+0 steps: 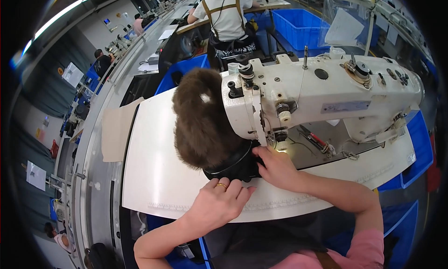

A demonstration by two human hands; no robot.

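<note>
Fur [198, 120], thick and dark brown, sits in a tall, rounded bulk on the white desk [154, 166], just left of the head of the sewing machine [298, 92]. Its pile looks soft and uneven, with a small pale spot near the top; whether that is a gap or a patch cannot be told. Along its near lower edge runs black cloth [231, 168], crossed by a thin, light, curving line; zip or stitching, it is unclear. The cloth's right end reaches close to the machine's needle area.

The left grip [219, 201], a bare hand wearing a gold ring [221, 185], lies at the cloth's near edge, fingers curled well in and touching it. The right grip [277, 168] meets the cloth's right side, its fingers bent and only slightly apart. Fingertips of both are partly hidden, so one cannot tell whether either pinches the cloth or merely presses it. Beyond the right grip, a red tool [317, 138] lies under the machine's arm.
</note>
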